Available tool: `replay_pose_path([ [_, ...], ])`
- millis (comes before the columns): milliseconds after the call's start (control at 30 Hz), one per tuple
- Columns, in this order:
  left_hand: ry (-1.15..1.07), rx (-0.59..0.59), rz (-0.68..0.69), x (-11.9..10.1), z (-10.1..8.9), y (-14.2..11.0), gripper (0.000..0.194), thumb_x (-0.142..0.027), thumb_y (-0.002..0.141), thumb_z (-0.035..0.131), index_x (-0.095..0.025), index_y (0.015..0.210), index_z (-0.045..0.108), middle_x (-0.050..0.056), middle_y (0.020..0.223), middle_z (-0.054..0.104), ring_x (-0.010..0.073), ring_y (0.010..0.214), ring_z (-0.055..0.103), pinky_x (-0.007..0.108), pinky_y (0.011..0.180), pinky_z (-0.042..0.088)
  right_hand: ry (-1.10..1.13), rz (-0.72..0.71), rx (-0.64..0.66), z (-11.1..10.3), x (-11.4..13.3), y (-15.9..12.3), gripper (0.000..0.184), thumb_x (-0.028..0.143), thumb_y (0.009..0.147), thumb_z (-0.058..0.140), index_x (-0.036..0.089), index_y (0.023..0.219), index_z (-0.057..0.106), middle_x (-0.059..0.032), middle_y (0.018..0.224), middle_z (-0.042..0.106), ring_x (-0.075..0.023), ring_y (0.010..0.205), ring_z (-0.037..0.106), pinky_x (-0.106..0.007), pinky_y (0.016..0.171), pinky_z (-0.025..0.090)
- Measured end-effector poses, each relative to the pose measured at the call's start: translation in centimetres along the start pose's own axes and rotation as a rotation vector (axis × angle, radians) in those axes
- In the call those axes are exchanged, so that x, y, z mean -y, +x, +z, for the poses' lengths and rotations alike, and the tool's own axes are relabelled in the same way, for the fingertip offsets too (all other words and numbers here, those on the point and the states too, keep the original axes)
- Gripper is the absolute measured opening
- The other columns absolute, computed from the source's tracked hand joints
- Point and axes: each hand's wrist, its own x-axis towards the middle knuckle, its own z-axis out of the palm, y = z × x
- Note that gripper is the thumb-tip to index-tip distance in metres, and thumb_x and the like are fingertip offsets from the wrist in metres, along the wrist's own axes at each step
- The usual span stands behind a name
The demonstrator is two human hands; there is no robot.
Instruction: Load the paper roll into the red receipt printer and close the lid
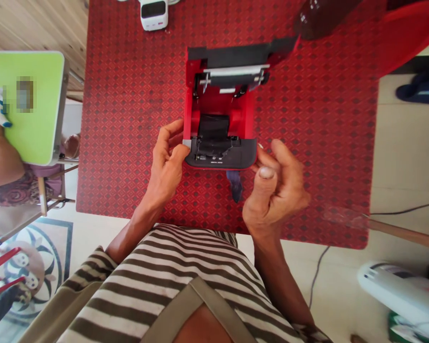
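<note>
A red and black device that looks like a label printer (243, 114) stands on the table with its lid raised toward the back. Inside its red bay sits a black roll (213, 126), and a loose black strip from it lies over the front panel. My left hand (167, 164) grips the front left corner, thumb on top. Beside the front right corner is my right hand (277, 186), its fingers bent and apart, thumb raised; fingertips are at the printer's side, though contact is unclear. A dark blue strip-like thing (235, 186) pokes out below the front edge.
The red patterned table (128, 95) bears a white device with a dark screen (154, 14) and a dark bottle (318, 19) at the back. At left, another person's arm (2, 155) rests by a green table (45, 128). A red chair (411, 33) stands at right.
</note>
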Motion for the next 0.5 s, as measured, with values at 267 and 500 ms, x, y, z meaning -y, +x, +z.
replay_pose_path([
  [267, 0.008, 0.042, 0.037, -0.1, -0.7, 0.1, 0.046, -0.046, 0.113, 0.083, -0.036, 0.158, 0.077, 0.007, 0.157, 0.093, 0.0385, 0.151, 0.088, 0.058, 0.128, 0.073, -0.048, 0.052, 0.052, -1.0, 0.3, 1.4, 0.037, 0.051, 0.131, 0.072, 0.037, 0.162, 0.087, -0.0037, 0.132, 0.102, -0.0293, 0.112, 0.102, -0.042, 0.094, 0.085],
  [500, -0.014, 0.000, 0.034, 1.5, -1.0, 0.6, 0.053, -0.084, 0.122, 0.072, -0.042, 0.153, 0.081, 0.008, 0.159, 0.089, 0.0435, 0.159, 0.081, 0.065, 0.127, 0.073, -0.249, -0.141, 0.193, -1.5, 1.0, 7.2, 0.023, 0.039, 0.129, 0.074, 0.033, 0.130, 0.097, -0.0050, 0.120, 0.101, -0.0307, 0.107, 0.098, -0.052, 0.101, 0.081],
])
